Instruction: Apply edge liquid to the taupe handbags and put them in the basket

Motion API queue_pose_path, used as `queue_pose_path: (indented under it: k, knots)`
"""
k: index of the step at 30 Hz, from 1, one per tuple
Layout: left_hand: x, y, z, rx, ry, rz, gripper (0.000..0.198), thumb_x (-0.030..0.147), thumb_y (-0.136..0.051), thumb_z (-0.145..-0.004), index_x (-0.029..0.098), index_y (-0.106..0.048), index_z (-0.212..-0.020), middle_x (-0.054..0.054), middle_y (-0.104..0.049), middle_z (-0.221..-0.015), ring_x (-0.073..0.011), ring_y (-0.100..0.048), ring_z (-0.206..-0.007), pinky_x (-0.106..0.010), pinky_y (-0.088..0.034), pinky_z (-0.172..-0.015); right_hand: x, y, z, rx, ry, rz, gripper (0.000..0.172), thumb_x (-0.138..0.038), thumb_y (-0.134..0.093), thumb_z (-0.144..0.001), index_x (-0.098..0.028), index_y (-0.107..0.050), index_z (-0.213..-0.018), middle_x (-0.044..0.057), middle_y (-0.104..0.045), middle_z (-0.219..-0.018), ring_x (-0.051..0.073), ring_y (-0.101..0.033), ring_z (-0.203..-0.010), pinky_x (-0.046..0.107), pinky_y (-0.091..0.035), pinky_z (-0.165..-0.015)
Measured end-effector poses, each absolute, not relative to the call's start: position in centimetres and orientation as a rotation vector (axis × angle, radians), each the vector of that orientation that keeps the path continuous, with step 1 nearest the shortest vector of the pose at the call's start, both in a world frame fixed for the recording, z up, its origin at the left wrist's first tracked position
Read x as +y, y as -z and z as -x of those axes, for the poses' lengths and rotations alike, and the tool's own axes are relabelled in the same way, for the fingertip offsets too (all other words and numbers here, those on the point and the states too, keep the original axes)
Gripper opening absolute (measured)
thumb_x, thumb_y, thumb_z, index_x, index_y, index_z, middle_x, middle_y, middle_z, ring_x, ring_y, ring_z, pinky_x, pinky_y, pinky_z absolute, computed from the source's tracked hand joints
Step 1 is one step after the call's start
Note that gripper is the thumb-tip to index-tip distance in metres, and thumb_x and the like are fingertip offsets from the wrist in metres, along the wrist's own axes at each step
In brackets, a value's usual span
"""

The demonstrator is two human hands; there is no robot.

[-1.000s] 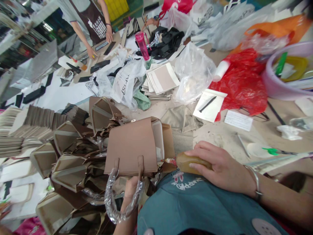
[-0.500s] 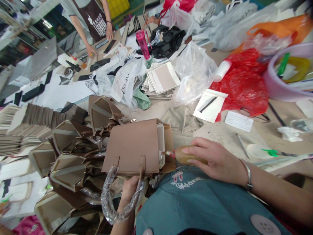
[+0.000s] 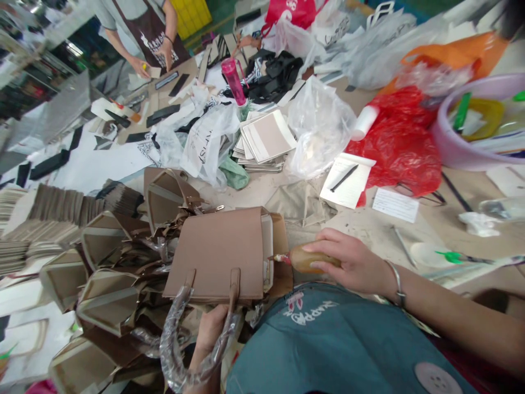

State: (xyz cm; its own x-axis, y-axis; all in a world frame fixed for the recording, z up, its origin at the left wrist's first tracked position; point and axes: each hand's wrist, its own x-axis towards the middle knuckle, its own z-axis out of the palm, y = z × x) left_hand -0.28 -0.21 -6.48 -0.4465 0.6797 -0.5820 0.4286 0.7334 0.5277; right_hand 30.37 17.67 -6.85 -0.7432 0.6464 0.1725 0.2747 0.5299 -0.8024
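A brown handbag (image 3: 221, 246) lies tilted before me, its plastic-wrapped handle (image 3: 171, 334) hanging toward me. My left hand (image 3: 213, 324) grips the bag at its lower edge, inside the handle loop; the fingertips are hidden under the bag. Wrapped in my right hand (image 3: 342, 257) is a yellowish squeeze bottle (image 3: 309, 259) with a thin nozzle. Its tip points left and is at the pale side edge of the bag, where I cannot tell whether it touches. A brown flap (image 3: 282, 246) stands out behind that edge.
Several unfinished bags (image 3: 109, 301) crowd the left, beside stacked panels (image 3: 61, 205). Farther back are a stack of boards (image 3: 268, 137), a pink bottle (image 3: 233, 82) and plastic bags (image 3: 322, 126). A notepad (image 3: 346, 180) and purple basin (image 3: 447, 142) are at right. Another person (image 3: 143, 38) stands across the table.
The view has shifted slightly. The bottle's nozzle stays at the bag's side edge, still in my right hand. The other person's hands have lifted from the table, holding a pale piece.
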Motion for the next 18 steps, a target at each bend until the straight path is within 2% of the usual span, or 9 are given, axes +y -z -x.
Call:
queue_pose_path:
  k: [9,18]
  knots:
    - [-0.6,6.2,1.3,2.028,-0.275,-1.160,0.019,0.029,-0.051,-0.062,0.019,-0.057,-0.047,-0.002,-0.056,-0.052,-0.0203,-0.053,-0.057,-0.031,-0.043,-0.062,19.9,10.9,-29.9,-2.174,-0.909,0.935,0.025,-0.023,-0.056,-0.086,-0.017,-0.060,-0.111,0.009,-0.057,-0.093,0.021,-0.057,-0.085,0.034,-0.049,-0.076]
    - [-1.2,6.3,2.1,2.034,-0.133,-1.198,0.022,0.031,-0.047,-0.067,0.020,-0.057,-0.051,-0.004,-0.063,-0.057,-0.0233,-0.059,-0.061,-0.031,-0.046,-0.063,17.4,10.1,-31.0,-2.171,-1.205,0.771,0.025,-0.024,-0.054,-0.088,-0.020,-0.059,-0.112,0.007,-0.059,-0.091,0.018,-0.056,-0.083,0.032,-0.048,-0.075]
